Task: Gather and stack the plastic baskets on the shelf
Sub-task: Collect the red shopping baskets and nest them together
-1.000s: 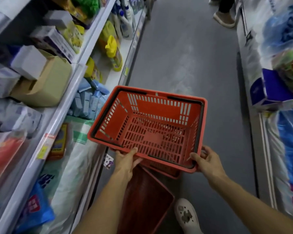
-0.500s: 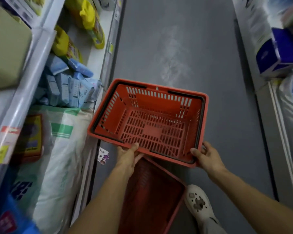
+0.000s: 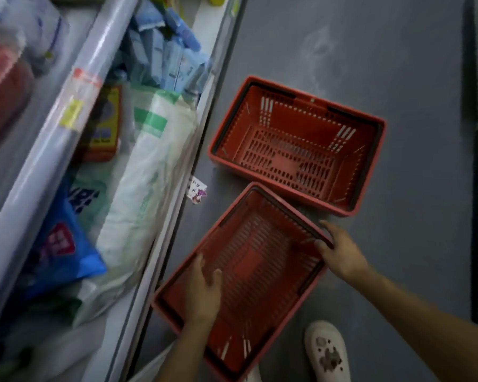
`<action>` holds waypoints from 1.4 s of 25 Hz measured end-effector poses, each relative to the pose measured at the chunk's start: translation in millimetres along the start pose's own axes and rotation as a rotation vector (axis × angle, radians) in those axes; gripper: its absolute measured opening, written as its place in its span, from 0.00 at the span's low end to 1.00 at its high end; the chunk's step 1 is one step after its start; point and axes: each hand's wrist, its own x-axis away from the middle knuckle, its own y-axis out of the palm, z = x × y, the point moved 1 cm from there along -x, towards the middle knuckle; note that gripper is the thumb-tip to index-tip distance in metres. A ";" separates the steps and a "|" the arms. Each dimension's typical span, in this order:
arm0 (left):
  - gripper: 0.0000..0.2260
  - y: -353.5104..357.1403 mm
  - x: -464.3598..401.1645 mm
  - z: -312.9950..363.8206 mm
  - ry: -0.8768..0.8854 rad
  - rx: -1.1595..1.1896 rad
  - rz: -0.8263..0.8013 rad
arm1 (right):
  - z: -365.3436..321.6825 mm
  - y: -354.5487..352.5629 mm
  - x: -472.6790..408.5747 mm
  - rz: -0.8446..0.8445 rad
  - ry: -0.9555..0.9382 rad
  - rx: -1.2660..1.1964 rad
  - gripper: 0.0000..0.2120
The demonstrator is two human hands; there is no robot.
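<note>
Two red plastic baskets stand on the grey floor beside the shelf. The far basket (image 3: 295,144) sits upright and empty, with neither hand on it. The near basket (image 3: 249,274) lies just below it, turned at an angle, its far corner almost touching the far one. My left hand (image 3: 203,290) reaches over the near rim and lies inside this basket, fingers apart against its left wall. My right hand (image 3: 338,252) has its fingers curled over the basket's right rim.
The bottom shelf (image 3: 160,271) runs along the left, holding a white sack (image 3: 146,194), a blue bag (image 3: 58,249) and blue packets (image 3: 163,59). A white shoe (image 3: 329,354) stands right of the near basket. A small sticker (image 3: 197,190) lies by the shelf edge.
The basket that both hands held in the air now stands on the floor ahead. Both hands have come down onto the near basket. The view has tilted downward.
</note>
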 end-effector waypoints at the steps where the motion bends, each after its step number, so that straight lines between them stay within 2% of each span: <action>1: 0.26 -1.3 5.1 -24.7 -0.046 -0.014 0.066 | 0.3 6.3 -9.6 -0.042 -0.015 0.055 0.26; 4: 0.30 -0.2 17.7 -86.3 -0.115 -0.103 0.241 | 9.8 23.9 -47.2 -0.104 -0.063 0.210 0.31; 7: 0.36 7.4 32.6 -127.0 -0.231 -0.028 0.296 | 19.5 36.1 -76.9 -0.134 -0.079 0.287 0.35; 9: 0.38 13.2 40.5 -143.7 -0.297 0.112 0.297 | 22.3 43.1 -83.7 -0.158 -0.083 0.246 0.36; 12: 0.39 27.8 49.0 -165.3 -0.402 0.307 0.205 | 33.4 48.3 -76.2 -0.087 -0.168 0.187 0.35; 14: 0.39 34.8 57.7 -180.4 -0.371 0.384 0.183 | 37.4 47.6 -57.5 -0.059 -0.222 0.158 0.34; 17: 0.33 30.2 73.0 -192.6 -0.283 0.391 0.255 | 51.0 45.4 -22.6 0.018 -0.286 0.165 0.31; 19: 0.28 20.2 87.2 -182.5 -0.266 0.377 0.338 | 57.4 39.9 3.9 0.083 -0.302 0.154 0.27; 24: 0.22 -19.7 132.9 -139.8 -0.144 0.326 0.481 | 62.5 9.3 85.5 0.206 -0.182 -0.046 0.20; 29: 0.22 -74.3 160.1 -89.6 -0.006 0.301 0.457 | 43.9 -43.3 151.5 0.312 -0.131 -0.223 0.20; 35: 0.18 -119.5 156.0 14.6 0.139 0.334 0.394 | 5.1 -108.9 188.8 0.415 -0.104 -0.359 0.18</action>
